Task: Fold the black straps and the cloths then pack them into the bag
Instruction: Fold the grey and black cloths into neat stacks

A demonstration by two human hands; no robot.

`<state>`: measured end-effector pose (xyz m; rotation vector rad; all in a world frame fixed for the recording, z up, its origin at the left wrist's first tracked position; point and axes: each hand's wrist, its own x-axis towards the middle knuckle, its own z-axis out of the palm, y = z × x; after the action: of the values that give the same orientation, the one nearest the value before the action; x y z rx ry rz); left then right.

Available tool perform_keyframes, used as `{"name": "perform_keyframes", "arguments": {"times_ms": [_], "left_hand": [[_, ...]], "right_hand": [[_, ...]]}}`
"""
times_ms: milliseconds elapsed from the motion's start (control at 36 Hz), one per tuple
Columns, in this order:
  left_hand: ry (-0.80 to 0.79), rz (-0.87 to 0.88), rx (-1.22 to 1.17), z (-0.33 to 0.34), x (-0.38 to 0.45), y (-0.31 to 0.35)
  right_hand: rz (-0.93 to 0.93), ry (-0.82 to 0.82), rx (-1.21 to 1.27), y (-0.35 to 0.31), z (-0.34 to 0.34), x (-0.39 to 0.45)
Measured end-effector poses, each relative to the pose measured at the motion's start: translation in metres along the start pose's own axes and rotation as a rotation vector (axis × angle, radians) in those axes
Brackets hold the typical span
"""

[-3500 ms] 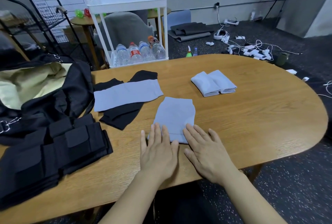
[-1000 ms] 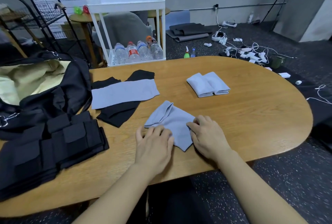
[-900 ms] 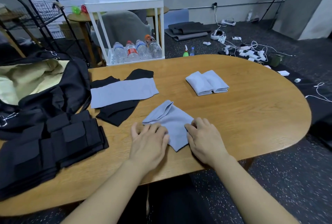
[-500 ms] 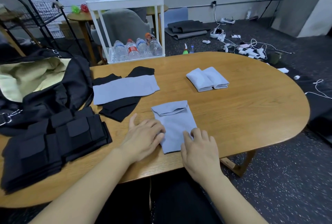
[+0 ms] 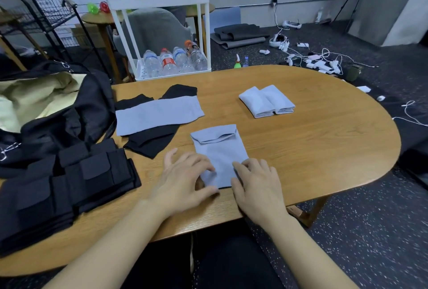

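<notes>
While your hands sit at the near end of the grey-blue cloth (image 5: 220, 152), it lies flat on the wooden bench (image 5: 312, 140), near the front edge, roughly centre. Rectangular, long axis running away from you, leaning slightly left at the far end. Far end is folded back toward you as a short flap, edge a bit wavy.

Your left hand (image 5: 185, 179): fingers curled over the cloth's near-left corner, thumb at the near edge; looks like a pinch, corner itself is covered. Your right hand (image 5: 257, 184): fingers bent, tips pressing down on the near-right edge; can't tell if anything is gripped underneath.

Other items:
- Two folded grey cloths (image 5: 266, 102) side by side, far right of the working piece, well apart from it.
- Flat grey cloth (image 5: 159, 116) lying crosswise over black cloths (image 5: 150, 142), to the left.
- Stack of black straps (image 5: 64, 182) on the left of the bench, cut off by the frame edge.
- Black bag (image 5: 69, 112) behind the straps, open, pale lining showing; also cut off at left.

Seams and fabric texture are too blurred to read.
</notes>
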<state>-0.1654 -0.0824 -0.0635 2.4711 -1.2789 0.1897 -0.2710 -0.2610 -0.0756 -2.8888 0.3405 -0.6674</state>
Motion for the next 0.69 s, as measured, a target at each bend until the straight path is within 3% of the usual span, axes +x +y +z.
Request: {"name": "perform_keyframes", "arguments": {"times_ms": [139, 333, 556, 694], "left_hand": [[-0.061, 0.065, -0.008, -0.003, -0.004, 0.0], [0.014, 0.079, 0.051, -0.001, 0.004, 0.0], [0.072, -0.064, -0.066, 0.001, -0.001, 0.009], [-0.007, -0.102, -0.042, -0.001, 0.0, 0.01]], "right_hand": [[-0.162, -0.086, 0.135, 0.018, -0.013, 0.004], [-0.222, -0.324, 0.184, 0.029, -0.016, 0.011], [-0.176, -0.228, 0.259, 0.03, -0.007, 0.018], [0.047, -0.151, 0.444, 0.028, -0.006, 0.025]]}}
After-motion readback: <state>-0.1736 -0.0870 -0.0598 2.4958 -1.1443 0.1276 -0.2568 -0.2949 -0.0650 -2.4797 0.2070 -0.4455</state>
